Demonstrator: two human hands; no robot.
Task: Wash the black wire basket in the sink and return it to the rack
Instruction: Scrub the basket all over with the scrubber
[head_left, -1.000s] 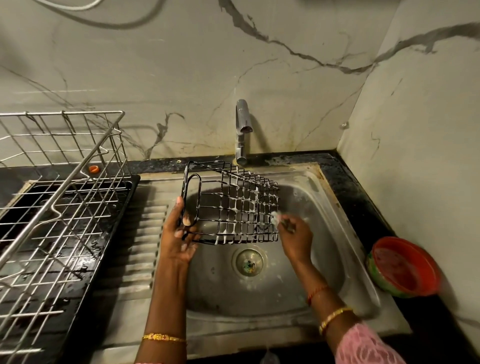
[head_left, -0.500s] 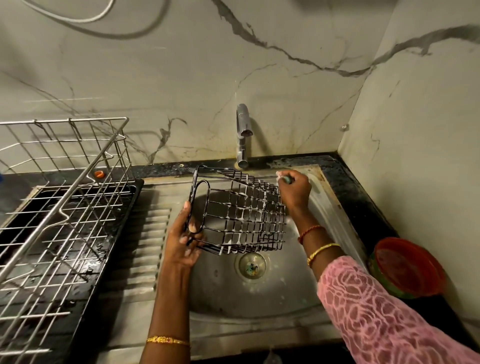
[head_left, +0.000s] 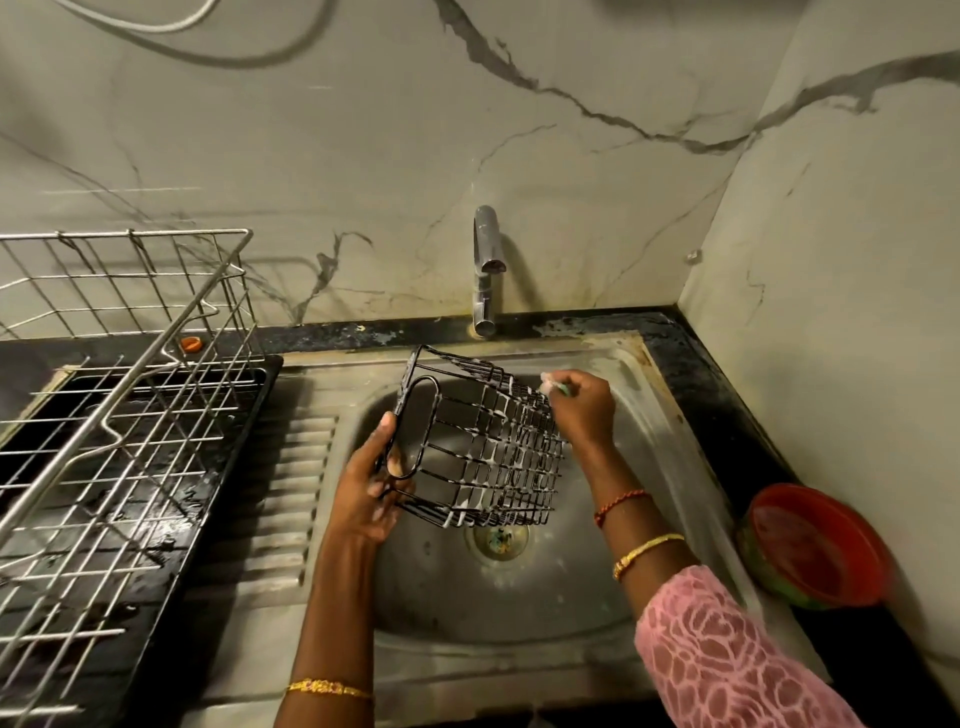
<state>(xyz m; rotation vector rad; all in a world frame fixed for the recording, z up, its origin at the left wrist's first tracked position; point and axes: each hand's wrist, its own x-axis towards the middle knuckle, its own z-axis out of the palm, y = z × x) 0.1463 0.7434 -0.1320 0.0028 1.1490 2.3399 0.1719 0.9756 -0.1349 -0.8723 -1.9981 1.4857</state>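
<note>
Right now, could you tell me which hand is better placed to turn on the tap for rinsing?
The right hand, probably. It holds only a small scrubber and sits nearer the tap, while the left hand grips the soapy basket over the sink.

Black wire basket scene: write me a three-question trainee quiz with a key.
1. True or false: water runs from the tap.
2. Which hand grips the black wire basket at its open end?
A. left hand
B. right hand
3. Fill in: the basket is held above the ___, tipped on its side.

Key:
1. False; no stream shows.
2. A; the right hand holds a small soapy scrubber at the basket's far corner.
3. sink
</note>
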